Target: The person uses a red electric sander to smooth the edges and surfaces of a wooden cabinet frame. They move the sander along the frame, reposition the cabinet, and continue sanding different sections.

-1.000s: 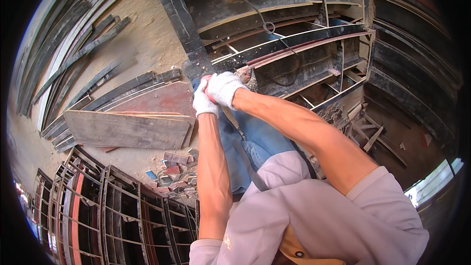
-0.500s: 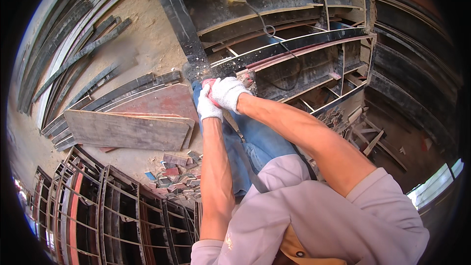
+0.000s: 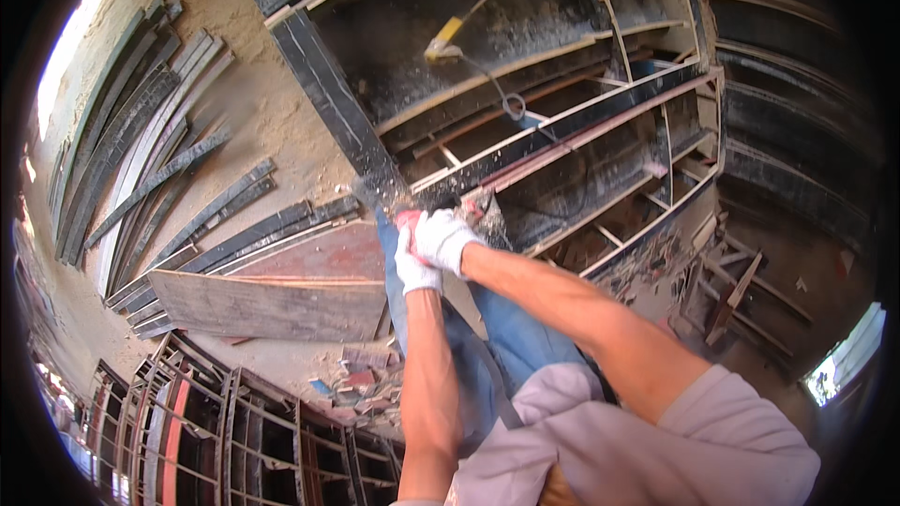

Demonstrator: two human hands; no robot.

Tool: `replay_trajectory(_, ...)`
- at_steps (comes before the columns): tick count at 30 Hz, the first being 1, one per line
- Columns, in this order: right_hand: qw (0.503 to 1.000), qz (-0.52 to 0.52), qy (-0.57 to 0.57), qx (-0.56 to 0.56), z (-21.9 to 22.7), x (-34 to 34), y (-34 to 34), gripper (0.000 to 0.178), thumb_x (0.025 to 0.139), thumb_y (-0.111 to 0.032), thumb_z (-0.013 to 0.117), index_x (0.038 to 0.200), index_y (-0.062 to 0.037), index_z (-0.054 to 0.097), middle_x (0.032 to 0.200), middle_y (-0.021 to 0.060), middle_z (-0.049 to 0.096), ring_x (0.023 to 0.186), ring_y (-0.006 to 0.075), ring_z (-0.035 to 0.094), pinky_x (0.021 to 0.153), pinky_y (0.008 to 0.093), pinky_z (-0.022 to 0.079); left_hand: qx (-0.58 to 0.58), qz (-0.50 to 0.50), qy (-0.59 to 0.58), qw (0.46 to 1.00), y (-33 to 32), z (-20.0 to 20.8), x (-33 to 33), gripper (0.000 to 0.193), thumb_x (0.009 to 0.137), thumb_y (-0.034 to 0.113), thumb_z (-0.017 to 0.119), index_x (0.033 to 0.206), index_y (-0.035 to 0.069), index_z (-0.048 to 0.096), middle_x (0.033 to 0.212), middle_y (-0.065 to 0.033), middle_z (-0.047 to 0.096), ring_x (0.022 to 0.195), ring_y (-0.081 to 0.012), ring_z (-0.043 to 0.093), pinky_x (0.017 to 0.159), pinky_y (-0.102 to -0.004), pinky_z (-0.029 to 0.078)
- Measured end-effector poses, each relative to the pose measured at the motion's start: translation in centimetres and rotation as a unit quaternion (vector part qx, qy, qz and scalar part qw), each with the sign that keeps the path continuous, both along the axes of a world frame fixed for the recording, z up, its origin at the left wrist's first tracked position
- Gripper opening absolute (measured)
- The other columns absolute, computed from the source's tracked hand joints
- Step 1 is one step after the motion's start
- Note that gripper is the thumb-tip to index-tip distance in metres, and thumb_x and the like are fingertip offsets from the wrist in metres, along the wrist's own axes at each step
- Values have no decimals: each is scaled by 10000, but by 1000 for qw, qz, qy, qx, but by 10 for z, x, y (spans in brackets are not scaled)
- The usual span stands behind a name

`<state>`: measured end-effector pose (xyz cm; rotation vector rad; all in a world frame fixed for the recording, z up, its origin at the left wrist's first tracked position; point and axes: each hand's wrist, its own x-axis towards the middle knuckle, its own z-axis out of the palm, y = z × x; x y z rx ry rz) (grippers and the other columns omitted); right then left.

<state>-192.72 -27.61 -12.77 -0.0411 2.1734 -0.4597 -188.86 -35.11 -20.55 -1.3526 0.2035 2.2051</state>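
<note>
My two hands, in white work gloves, are together in front of my legs on a red-and-black power tool (image 3: 409,217), most of which the gloves hide. My left hand (image 3: 415,267) is wrapped round it from the near side. Closed over the tool's top is my right hand (image 3: 441,239), slightly further right. Just beyond the gloves, the tool is at the near end of a long dark board (image 3: 323,84), beside a wooden-ribbed black panel (image 3: 450,169). Whether its working part touches the wood is hidden. Small chips lie around this spot.
A cord (image 3: 483,75) with a yellow-and-white connector (image 3: 444,39) lies across the panel. Dark strips (image 3: 141,131) and a cut board (image 3: 272,307) lie left. Offcuts (image 3: 356,379) litter the ground. Ribbed frames (image 3: 197,422) stand near left; stacked dark panels (image 3: 787,122) right.
The whole view has shifted, so hands, tool and panel appear lower in the picture. Both hands keep their hold on the tool, near the same end of the dark board.
</note>
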Motion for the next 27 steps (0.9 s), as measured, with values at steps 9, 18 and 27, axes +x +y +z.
replay_trajectory(9, 996, 79, 34, 4, 51, 22, -4, 447, 832, -150, 613, 1151, 157, 559, 788, 231, 705, 703, 353, 714, 602, 440, 565, -209, -223, -9, 952, -60, 38, 22, 507, 901, 120, 658, 1353, 15, 454, 1195, -189, 629, 1013, -315, 672, 871, -454, 574)
replay_trajectory(18, 992, 19, 95, 84, 122, -137, -27, 633, 795, -187, 626, 1350, 66, 458, 902, 204, 698, 823, 314, 698, 686, 439, 564, -359, -324, 169, 859, -76, 128, -187, 785, 834, 186, 774, 1460, -78, 380, 1417, -177, 520, 1242, -231, 539, 1063, -326, 416)
replay_trajectory(27, 990, 1, 92, 109, 89, -317, -25, 609, 784, -189, 658, 1340, -9, 485, 950, 204, 708, 851, 357, 702, 724, 471, 561, -335, -329, 196, 861, -71, 96, -371, 779, 757, 174, 773, 1439, 7, 435, 1325, -164, 560, 1140, -244, 584, 966, -356, 468)
